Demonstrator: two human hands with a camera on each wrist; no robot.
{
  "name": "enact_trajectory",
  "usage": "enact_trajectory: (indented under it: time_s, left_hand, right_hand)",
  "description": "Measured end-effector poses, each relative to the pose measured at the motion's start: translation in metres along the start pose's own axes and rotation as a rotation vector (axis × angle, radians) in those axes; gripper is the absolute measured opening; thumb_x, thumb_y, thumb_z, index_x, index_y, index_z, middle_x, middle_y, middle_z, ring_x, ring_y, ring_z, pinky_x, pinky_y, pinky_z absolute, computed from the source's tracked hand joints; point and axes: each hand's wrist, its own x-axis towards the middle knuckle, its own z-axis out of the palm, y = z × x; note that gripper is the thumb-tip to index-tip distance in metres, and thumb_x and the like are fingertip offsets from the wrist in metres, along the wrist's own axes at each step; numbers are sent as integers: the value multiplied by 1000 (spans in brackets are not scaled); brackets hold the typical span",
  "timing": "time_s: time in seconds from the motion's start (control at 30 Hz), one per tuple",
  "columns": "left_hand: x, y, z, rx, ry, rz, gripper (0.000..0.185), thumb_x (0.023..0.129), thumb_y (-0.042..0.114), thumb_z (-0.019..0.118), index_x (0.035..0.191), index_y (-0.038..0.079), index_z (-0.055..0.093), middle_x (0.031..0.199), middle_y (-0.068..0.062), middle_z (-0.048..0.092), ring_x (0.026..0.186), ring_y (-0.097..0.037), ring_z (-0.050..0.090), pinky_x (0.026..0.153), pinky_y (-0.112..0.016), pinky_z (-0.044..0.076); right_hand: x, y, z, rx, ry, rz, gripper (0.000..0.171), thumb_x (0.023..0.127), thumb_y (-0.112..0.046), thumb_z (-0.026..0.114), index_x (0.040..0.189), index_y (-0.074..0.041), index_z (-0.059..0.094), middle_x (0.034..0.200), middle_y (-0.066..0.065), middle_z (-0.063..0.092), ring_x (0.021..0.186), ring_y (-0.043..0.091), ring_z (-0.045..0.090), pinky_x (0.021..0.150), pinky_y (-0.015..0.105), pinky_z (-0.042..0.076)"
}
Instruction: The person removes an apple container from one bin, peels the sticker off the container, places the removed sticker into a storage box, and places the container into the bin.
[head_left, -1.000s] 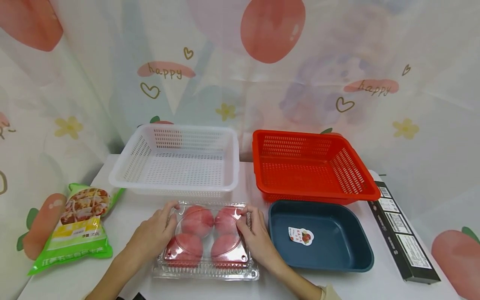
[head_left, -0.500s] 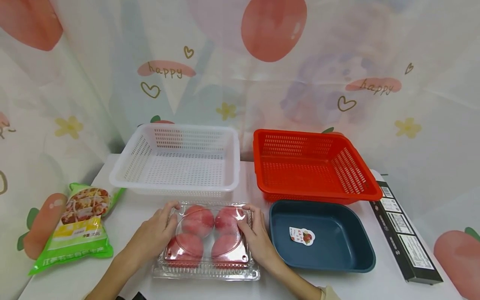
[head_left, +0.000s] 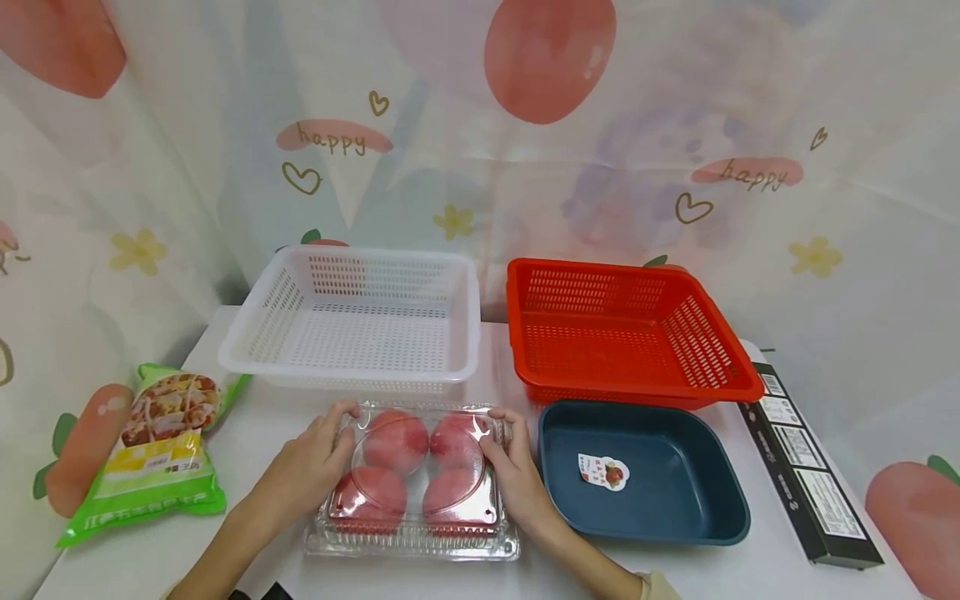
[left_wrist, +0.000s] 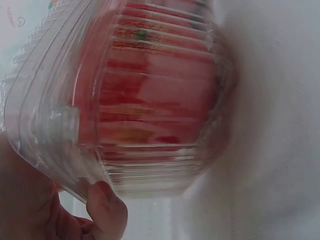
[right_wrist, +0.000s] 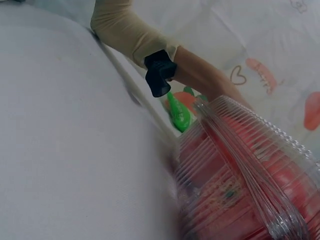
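A clear plastic clamshell box (head_left: 411,483) with several red tomatoes inside sits on the white table near the front edge. My left hand (head_left: 306,472) grips its left side, fingers curled over the lid's far left corner. My right hand (head_left: 514,477) grips the right side, thumb and fingers on the lid edge. The left wrist view shows the ribbed box (left_wrist: 145,95) close up with my thumb (left_wrist: 107,210) at its rim. In the right wrist view the box (right_wrist: 245,180) fills the lower right, and my left forearm (right_wrist: 200,75) lies beyond it.
A white slotted basket (head_left: 358,321) stands behind the box and a red one (head_left: 626,329) beside it. A dark blue tray (head_left: 645,475) with a small sticker lies to the right. A green food packet (head_left: 161,450) is at the left, a black carton (head_left: 806,467) at the right.
None of the objects has moved. My right hand's fingers shifted slightly along the lid's right edge; both hands stay on the box.
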Motion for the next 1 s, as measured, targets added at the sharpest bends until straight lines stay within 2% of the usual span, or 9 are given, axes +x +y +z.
enact_trajectory:
  time_s: [0.1,0.23,0.37,0.5,0.57,0.7,0.87,0.93,1.0]
  left_hand:
    - [-1,-2,2,-50,16,-4,28,103,33,35,129,28,43,103,-9,56,75,-22,52,62,-32,40]
    - [-1,-4,7,-157,50,2,31,103,33,36,134,26,40,92,-9,53,67,-19,48,57,-32,39]
    - [-3,-4,9,-208,77,-2,38,103,34,37,141,25,34,76,-5,45,60,-15,41,54,-31,37]
    - [-6,-3,7,-218,63,-32,45,104,38,35,145,22,31,73,-2,45,60,-12,40,53,-29,36]
    - [-8,-2,6,-230,48,-47,47,104,40,35,146,21,32,73,-2,47,59,-11,40,52,-28,36]
    - [-14,1,3,-255,48,-58,48,103,39,38,146,17,35,79,-2,53,64,-11,45,56,-26,40]
    - [-21,5,2,-312,75,-34,47,103,33,41,147,17,34,88,-4,55,70,-12,47,58,-26,42]
    - [-25,7,1,-362,74,-15,49,103,31,41,149,17,31,94,-7,51,71,-13,46,58,-27,42]
    - [-29,10,-2,-440,71,4,52,103,30,42,151,19,28,103,-9,47,81,-15,47,63,-28,43]
  right_hand:
    - [0,-1,0,32,2,16,35,100,-16,46,133,-14,34,139,15,41,129,27,41,105,31,35]
    - [0,-1,-1,63,15,35,42,100,-17,48,138,-16,31,139,13,40,129,26,41,106,31,36]
    - [0,-2,-1,69,40,41,51,99,-18,51,143,-15,28,142,14,35,132,28,39,113,41,33]
    - [-3,-3,0,97,35,43,55,99,-18,51,146,-9,26,146,16,31,135,32,38,115,47,31]
    - [-5,-3,-1,112,26,48,55,100,-17,50,147,-7,24,147,17,30,135,33,39,113,41,35]
    - [-10,-5,0,153,20,59,54,100,-15,48,147,-5,24,146,19,30,134,33,41,104,22,42]
    - [-16,-12,-1,186,33,72,53,100,-15,49,146,-5,26,146,19,33,133,32,43,105,23,44]
    - [-18,-17,-2,200,39,76,52,100,-16,50,146,-6,27,147,19,33,131,31,44,103,22,45]
    - [-20,-22,-3,230,49,81,53,99,-17,51,145,-5,28,147,19,34,128,29,46,98,18,46]
